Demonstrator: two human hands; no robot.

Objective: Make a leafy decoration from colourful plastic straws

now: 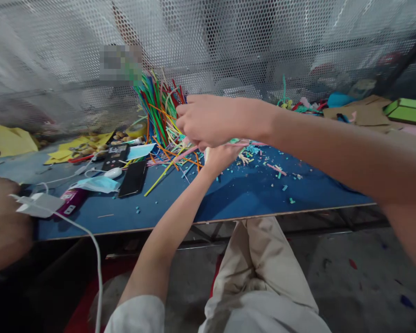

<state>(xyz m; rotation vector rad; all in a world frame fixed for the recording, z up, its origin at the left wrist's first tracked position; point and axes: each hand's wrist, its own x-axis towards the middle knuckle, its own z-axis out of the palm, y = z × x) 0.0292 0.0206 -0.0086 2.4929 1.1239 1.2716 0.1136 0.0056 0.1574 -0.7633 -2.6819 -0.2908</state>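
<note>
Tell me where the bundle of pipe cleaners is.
The pipe-cleaner bundle stands left of centre in the head view, on the blue table, between the yellow tape roll and the right hand.

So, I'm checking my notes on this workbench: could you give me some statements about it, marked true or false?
1. The right hand is higher in the picture than the left hand. True.
2. A pink strip shows at the hands. True.
3. A black phone lies on the blue tabletop. True.
4. The phone lies to the right of both hands in the picture. False: it lies to their left.
5. The scraps on the tabletop are all one colour. False: teal and pink ones both show.
</note>
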